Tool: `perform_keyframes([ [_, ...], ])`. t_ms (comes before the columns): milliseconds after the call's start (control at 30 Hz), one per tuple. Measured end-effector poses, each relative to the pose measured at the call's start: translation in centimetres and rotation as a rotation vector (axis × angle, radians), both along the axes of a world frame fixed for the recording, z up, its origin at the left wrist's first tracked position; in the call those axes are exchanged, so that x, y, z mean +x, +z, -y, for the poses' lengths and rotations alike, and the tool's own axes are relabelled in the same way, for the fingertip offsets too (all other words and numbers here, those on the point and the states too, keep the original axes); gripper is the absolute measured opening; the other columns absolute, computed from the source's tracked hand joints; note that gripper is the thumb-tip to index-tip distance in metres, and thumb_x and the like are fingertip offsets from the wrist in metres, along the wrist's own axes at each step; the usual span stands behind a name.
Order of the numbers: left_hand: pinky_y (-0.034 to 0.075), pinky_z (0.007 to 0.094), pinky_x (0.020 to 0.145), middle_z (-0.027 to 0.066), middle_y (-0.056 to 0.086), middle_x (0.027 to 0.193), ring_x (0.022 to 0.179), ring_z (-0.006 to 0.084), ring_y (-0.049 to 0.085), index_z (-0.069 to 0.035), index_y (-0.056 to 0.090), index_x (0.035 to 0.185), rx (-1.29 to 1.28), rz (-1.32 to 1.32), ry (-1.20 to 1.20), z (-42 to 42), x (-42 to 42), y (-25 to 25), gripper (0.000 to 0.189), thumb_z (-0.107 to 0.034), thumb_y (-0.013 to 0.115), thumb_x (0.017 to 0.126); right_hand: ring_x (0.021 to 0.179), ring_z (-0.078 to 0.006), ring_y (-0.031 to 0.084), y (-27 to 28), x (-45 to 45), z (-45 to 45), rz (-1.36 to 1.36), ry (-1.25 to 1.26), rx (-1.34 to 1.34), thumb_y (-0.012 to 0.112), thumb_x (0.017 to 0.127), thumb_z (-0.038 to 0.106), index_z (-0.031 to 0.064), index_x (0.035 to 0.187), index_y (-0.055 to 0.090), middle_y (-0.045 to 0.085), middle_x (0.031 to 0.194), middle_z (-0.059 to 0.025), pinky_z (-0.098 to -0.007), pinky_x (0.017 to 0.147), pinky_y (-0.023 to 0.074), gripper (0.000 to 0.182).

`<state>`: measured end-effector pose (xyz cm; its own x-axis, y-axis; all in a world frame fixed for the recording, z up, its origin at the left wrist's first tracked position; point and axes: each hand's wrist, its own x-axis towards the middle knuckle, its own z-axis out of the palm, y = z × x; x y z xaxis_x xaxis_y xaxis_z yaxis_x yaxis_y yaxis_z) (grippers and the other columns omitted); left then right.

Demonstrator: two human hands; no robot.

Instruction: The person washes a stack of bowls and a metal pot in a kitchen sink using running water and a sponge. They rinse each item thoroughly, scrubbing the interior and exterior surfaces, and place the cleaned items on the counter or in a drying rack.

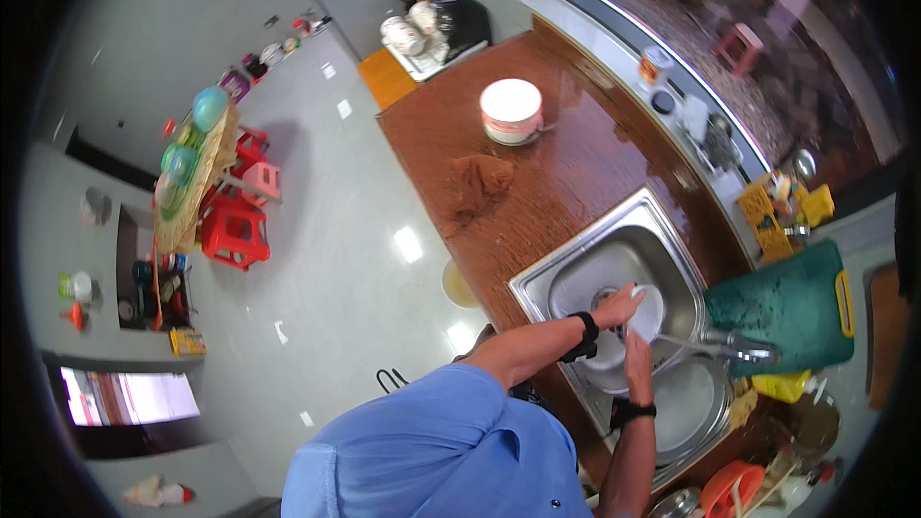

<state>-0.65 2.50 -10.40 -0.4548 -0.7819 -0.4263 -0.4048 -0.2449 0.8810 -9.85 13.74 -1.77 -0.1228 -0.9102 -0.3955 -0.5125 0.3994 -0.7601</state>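
A small white bowl (650,315) is tilted over the left basin of a steel double sink (626,248). My left hand (617,308) grips its rim from the far left side. At the bowl's lower edge my right hand (637,354) is closed on it, with the fingers partly hidden. The faucet (748,352) reaches in from the right, and a thin stream seems to run from it to the bowl. A large round metal pan or lid (680,403) lies in the right basin.
On the wet brown counter stand a stack of white bowls (511,111) and a crumpled brown cloth (483,183). A green cutting board (784,309), a yellow detergent bottle (781,386) and an orange-red container (732,488) are near the sink. A tray (450,65) holds white containers.
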Motion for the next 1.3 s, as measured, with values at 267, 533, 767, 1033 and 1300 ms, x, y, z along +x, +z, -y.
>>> perform_keyframes([
  [267,0.057,0.0526,0.071,0.0291,0.062,0.109,0.082,0.0452,0.067,-0.001,0.042,0.129,-0.124,0.015,0.156,-1.2,-2.7,-7.0,0.056,-0.049,0.043,0.1,0.097,-0.0401,0.062,1.9,2.7,-0.9,-0.051,0.036,-0.124,0.053,0.097,0.024,-0.004,0.116,0.063,0.068,0.105,-0.0229,-0.0457,0.086,0.0462,0.035],
  [533,0.057,0.056,0.06,0.0232,0.051,0.118,0.091,0.0438,0.065,-0.006,0.028,0.139,0.712,-0.413,0.147,0.2,-0.6,3.2,0.063,-0.034,0.054,0.089,0.077,-0.0393,0.056,-0.4,-1.3,-1.0,-0.487,-0.163,-0.523,0.067,0.09,0.022,-0.0005,0.08,0.063,0.062,0.078,-0.0199,-0.0486,0.072,0.0439,0.025],
  [767,0.034,0.0448,0.111,0.0259,0.035,0.151,0.14,0.0339,0.036,0.005,0.029,0.148,0.353,-0.284,-0.205,0.8,-0.1,7.7,0.098,-0.07,0.053,0.089,0.084,-0.0229,0.066,-2.3,-4.5,-1.3,0.471,-0.884,-0.394,0.056,0.1,0.025,-0.0029,0.099,0.068,0.071,0.096,-0.0116,-0.0396,0.075,0.0512,0.031],
  [1033,0.053,0.0312,0.081,0.0049,0.069,0.103,0.089,0.0153,0.065,-0.003,0.066,0.115,0.569,-0.452,-0.499,2.9,3.5,7.9,0.031,-0.025,0.067,0.093,0.103,-0.0289,0.067,-5.5,-6.7,-1.9,1.207,-1.059,-0.177,0.048,0.1,0.039,0.0,0.12,0.063,0.068,0.115,-0.0133,-0.0423,0.094,0.0523,0.046],
  [1300,0.053,0.0303,0.077,0.0043,0.071,0.099,0.086,0.0117,0.066,-0.004,0.068,0.116,0.551,-0.318,-0.52,0.5,0.8,8.5,0.028,-0.019,0.069,0.093,0.083,-0.0189,0.063,-7.0,-5.6,-1.0,0.398,-0.962,-0.085,0.051,0.099,0.038,0.0028,0.108,0.068,0.068,0.093,-0.0079,-0.0357,0.074,0.0489,0.04],
])
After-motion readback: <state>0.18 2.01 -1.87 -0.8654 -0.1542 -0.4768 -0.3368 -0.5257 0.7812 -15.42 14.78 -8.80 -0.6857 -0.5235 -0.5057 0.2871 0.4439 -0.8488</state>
